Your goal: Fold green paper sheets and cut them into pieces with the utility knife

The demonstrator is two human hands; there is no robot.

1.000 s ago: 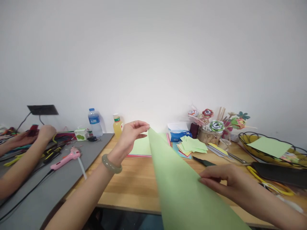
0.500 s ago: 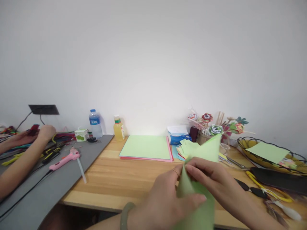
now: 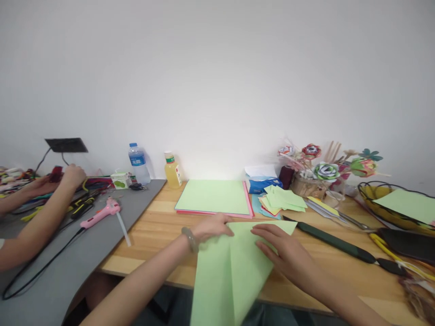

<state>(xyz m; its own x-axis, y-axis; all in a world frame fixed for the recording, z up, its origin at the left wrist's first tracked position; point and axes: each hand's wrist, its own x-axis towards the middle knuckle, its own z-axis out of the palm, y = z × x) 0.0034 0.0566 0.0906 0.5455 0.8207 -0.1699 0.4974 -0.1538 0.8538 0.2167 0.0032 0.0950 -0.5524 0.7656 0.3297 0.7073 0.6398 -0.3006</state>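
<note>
A light green paper sheet (image 3: 217, 276) with a lengthwise crease lies over the table's front edge, its near end hanging beyond it. My left hand (image 3: 212, 226), a bracelet on its wrist, rests over the sheet's far left corner. Its thumb lies on the paper and its fingers stretch past the top edge. On the right half of the sheet, my right hand (image 3: 277, 246) lies palm down with fingers slightly apart. Just beyond the sheet's right corner is a dark green-handled craft knife (image 3: 335, 241).
A paper stack (image 3: 214, 197) lies at the back, near a yellow bottle (image 3: 173, 171). Green scraps (image 3: 285, 198), paper flowers (image 3: 326, 171) and a basket (image 3: 370, 199) stand right. A pink glue gun (image 3: 101, 214) lies on a grey mat left, near another person's hands (image 3: 73, 175).
The green sheet, earlier held up and bent between both hands, now lies flattened and creased on the table. My left hand has moved to its far left corner. The craft knife is more visible.
</note>
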